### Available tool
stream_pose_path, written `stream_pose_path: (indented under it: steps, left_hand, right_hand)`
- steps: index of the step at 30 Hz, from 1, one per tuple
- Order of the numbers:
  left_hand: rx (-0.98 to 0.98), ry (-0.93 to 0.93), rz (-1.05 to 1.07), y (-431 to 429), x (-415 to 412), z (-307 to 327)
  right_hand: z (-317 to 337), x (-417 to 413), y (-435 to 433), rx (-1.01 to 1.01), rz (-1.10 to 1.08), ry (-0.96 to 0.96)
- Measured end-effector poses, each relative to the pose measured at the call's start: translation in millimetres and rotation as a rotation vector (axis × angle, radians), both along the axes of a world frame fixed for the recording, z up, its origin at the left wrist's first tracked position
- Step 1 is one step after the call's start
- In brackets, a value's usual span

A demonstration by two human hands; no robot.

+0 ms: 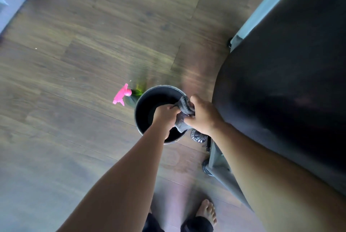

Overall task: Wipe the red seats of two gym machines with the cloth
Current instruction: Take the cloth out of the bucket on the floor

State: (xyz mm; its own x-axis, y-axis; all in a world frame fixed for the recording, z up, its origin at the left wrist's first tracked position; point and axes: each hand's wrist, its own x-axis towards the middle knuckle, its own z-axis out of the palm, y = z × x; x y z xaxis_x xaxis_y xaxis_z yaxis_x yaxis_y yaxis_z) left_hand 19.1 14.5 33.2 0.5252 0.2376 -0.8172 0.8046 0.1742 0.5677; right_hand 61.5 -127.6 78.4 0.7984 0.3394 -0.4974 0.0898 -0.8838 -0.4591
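Two hands, left hand (165, 114), right hand (203, 117), gripping one cloth (184, 113) over one bucket (142, 104).

cloth (184, 112): grey, nubby | bucket (139, 104): glossy, maybe metal | floor (74, 53): matt wood

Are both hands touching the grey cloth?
Touching. The head view shows the left hand and right hand both gripping the cloth over the bucket.

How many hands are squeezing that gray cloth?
2. The left hand grips the gray cloth from the left, and the right hand grips it from the right, both above the black bucket.
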Motion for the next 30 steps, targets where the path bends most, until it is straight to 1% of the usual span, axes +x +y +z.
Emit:
stream_pose_path:
  steps: [3,5,8,10,12,14,15,17,19,22,24,27,30]
  left_hand:
    - [-0.094,0.042,0.156,6,-3,61]
    - [-0.168,0.085,0.234,8,-10,111]
    - [-0.187,0.111,0.215,8,-23,175]
    - [-0.159,0.128,0.167,9,-28,220]
    - [-0.086,0.148,0.039,10,-35,266]
    - [-0.021,0.135,-0.13,10,-51,317]
    - [0.006,0.1,-0.203,10,-58,338]
    - [0.104,-0.035,-0.366,13,-82,373]
    - [0.244,-0.153,-0.56,17,-112,404]
    - [0.512,-0.194,-0.77,13,-149,448]
    - [0.618,-0.223,-0.864,4,-170,478]
    - [0.741,-0.31,-1.0,-7,-196,502]
    - [0.886,-0.391,-1.181,-21,-221,510]
  right_hand:
    - [46,-24,2,0.084,-0.008,-0.002]
    - [81,-34,4,0.081,0.02,-0.003]
    - [139,-43,9,0.047,0.037,0.013]
    - [182,-49,11,0.029,0.047,-0.032]
    - [227,-56,13,0.008,0.058,-0.114]
    - [272,-70,8,0.03,0.049,-0.175]
    - [288,-76,5,0.051,0.041,-0.196]
    - [319,-93,-4,0.108,0.008,-0.218]
    - [351,-116,-17,0.161,-0.029,-0.252]
    - [393,-155,-34,0.215,-0.071,-0.318]
    - [417,-182,-44,0.21,-0.101,-0.352]
    - [446,-225,-60,0.207,-0.177,-0.381]
    - [466,-269,-76,0.218,-0.252,-0.446]
